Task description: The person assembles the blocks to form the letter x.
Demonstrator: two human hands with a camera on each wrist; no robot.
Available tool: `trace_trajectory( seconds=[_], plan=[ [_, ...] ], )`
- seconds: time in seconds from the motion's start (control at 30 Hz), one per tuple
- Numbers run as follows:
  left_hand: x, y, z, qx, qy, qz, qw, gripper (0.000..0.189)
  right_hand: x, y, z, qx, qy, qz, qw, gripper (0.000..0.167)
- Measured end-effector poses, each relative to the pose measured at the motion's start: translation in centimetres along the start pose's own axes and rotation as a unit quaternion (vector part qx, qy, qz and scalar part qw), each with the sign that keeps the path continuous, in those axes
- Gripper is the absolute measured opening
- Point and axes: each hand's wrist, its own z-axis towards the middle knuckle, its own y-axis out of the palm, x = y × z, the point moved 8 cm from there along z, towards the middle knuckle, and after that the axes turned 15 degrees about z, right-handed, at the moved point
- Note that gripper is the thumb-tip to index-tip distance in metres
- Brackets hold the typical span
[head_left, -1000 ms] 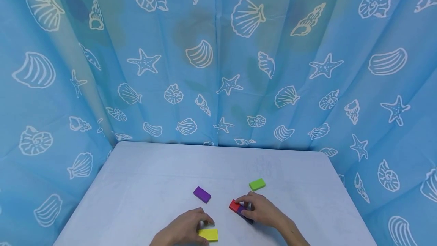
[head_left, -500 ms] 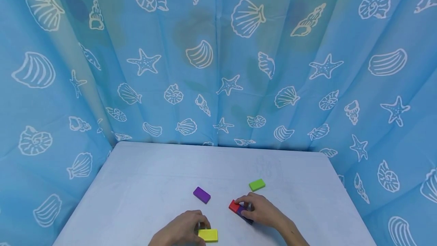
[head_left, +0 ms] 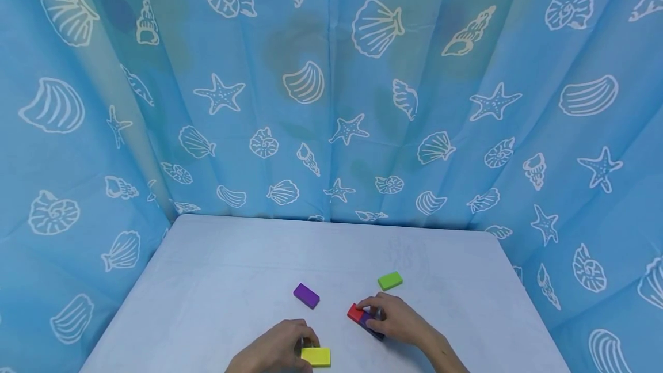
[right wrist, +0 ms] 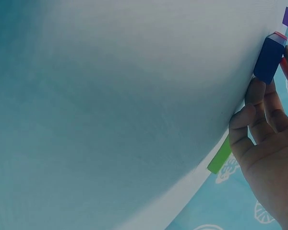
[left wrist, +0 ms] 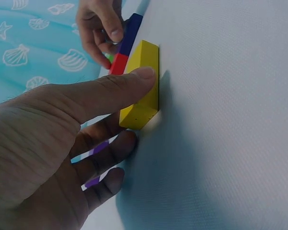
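Observation:
My left hand (head_left: 277, 345) pinches a yellow block (head_left: 316, 357) at its left end. In the left wrist view the thumb (left wrist: 129, 86) lies over one face of the yellow block, with the fingers on its other side. My right hand (head_left: 401, 320) holds a red block (head_left: 354, 311) and a dark blue block (head_left: 374, 328), which lie end to end in a slanted row on the table. Its index fingertip is at the red block and its thumb at the dark blue one. The right wrist view shows the dark blue block's end beyond the curled fingers.
A purple block (head_left: 306, 296) lies beyond my left hand, and a green block (head_left: 390, 281) beyond my right. The white table (head_left: 233, 269) backs onto a blue curtain (head_left: 331, 102) with white shell prints, which also hangs along both sides.
My left hand's fingertips have drawn back and closed in on the yellow block between one second and half a second ago. The right hand and the blocks stay where they were.

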Motion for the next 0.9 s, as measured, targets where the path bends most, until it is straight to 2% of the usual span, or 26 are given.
trace_trajectory(
  seconds=[0.23, 0.6, 0.9],
  plan=[
    [-0.04, 0.11, 0.01, 0.000, 0.001, -0.015, 0.9999, 0.031, 0.14, 0.04, 0.01, 0.002, 0.008, 0.002, 1.0000, 0.034],
    [-0.17, 0.30, 0.17, 0.006, -0.001, -0.025, 0.9997, 0.031, 0.02, -0.05, -0.01, -0.001, -0.004, 0.000, 1.0000, 0.035],
    [0.01, 0.14, 0.46, 0.020, 0.005, 0.000, 0.9998, 0.029, -0.14, -0.11, -0.18, -0.001, -0.013, -0.002, 0.9999, 0.034]
  ],
)
